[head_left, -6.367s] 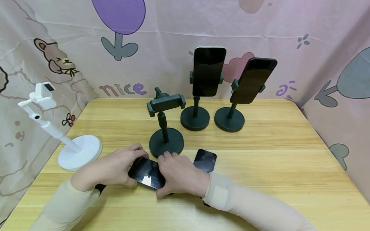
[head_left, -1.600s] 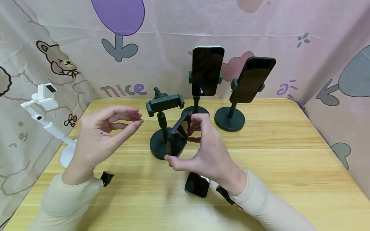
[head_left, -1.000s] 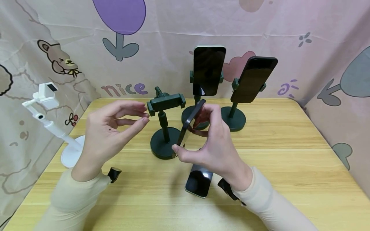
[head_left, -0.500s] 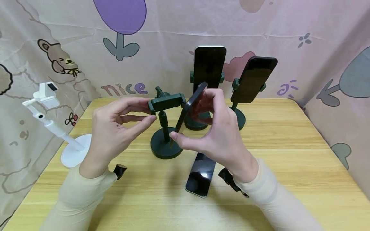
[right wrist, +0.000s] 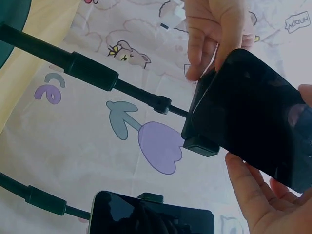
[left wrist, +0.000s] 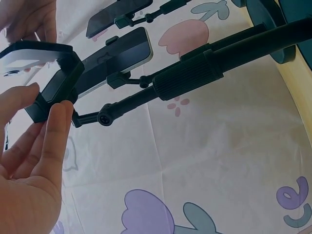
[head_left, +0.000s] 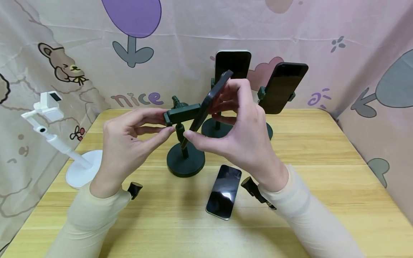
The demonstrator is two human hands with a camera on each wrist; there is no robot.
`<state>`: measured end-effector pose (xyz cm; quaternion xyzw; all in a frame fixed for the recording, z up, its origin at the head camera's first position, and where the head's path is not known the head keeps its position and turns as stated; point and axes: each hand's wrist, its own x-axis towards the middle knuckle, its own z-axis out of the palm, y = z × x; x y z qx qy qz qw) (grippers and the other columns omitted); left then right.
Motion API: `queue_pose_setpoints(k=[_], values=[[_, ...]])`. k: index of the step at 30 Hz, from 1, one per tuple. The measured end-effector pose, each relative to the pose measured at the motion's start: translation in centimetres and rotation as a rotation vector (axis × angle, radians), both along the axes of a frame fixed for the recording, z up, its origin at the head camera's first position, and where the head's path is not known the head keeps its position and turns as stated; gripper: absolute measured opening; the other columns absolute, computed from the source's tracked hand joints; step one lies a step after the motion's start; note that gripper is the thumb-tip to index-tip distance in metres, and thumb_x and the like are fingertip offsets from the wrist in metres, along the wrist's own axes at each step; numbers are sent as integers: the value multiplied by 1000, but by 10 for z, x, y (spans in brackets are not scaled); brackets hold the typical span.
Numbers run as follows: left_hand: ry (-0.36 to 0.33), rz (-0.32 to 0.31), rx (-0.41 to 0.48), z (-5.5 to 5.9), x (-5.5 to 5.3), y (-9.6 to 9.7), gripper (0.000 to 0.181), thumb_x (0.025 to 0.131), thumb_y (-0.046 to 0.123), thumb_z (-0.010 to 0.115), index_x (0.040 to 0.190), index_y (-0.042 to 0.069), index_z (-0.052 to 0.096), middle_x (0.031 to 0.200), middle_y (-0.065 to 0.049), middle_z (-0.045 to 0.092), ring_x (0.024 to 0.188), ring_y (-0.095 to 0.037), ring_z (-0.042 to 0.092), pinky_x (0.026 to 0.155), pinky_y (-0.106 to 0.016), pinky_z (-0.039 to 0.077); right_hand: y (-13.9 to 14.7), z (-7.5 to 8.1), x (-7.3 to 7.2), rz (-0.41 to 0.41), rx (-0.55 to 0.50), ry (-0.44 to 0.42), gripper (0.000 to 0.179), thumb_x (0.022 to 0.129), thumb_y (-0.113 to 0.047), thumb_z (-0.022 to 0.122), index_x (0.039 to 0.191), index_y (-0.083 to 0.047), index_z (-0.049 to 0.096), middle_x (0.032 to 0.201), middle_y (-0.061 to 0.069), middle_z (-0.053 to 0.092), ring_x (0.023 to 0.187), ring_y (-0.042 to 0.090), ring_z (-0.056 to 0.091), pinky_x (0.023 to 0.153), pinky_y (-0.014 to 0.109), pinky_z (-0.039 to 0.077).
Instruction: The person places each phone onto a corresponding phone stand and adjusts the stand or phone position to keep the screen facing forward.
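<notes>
Head: held phone [head_left: 206, 107] (pale-rimmed phone [head_left: 233, 63] behind)

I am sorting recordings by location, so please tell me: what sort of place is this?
Probably an indoor tabletop workspace, perhaps staged for recording: a wood-grain table, a cartoon-printed cloth behind it, and several phone stands on top.

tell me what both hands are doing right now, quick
Left hand: closed, pinching one end of the dark green clamp.
Right hand: closed, holding a black phone by its edges.
</notes>
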<state>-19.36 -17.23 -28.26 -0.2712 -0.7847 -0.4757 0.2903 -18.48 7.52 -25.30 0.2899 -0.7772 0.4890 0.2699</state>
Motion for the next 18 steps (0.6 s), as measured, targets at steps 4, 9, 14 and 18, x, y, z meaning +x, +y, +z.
queue_pose_setpoints(k=[4, 9, 14, 18], values=[[-1, -14, -2, 0, -1, 0, 40, 79, -11, 89, 117, -3, 78, 107, -12, 81, 96, -4, 78, 80, -23, 65, -1, 5, -2, 7, -5, 0, 84, 72, -26, 100, 132, -3, 47, 107, 0, 68, 93, 9, 74, 83, 23, 66], [8, -24, 1, 0, -2, -1, 41, 78, -12, 89, 116, -5, 77, 108, -14, 81, 96, -4, 78, 79, -24, 66, -4, 9, -5, 19, -18, -4, 84, 73, -26, 100, 132, -4, 46, 108, 0, 67, 92, 11, 73, 82, 25, 66], [22, -24, -6, 0, -3, -1, 40, 78, -12, 89, 115, -6, 78, 107, -15, 81, 96, -4, 78, 79, -23, 65, -7, 13, -10, 18, -24, -9, 86, 73, -27, 100, 135, -5, 44, 106, 1, 66, 92, 7, 72, 80, 24, 66], [24, -16, -23, 0, -3, -2, 39, 78, -10, 90, 115, -4, 78, 107, -12, 81, 96, -3, 78, 79, -22, 65, -9, 15, -13, 13, -24, 9, 88, 73, -28, 99, 138, -6, 43, 104, 2, 65, 91, 7, 70, 78, 26, 67]])
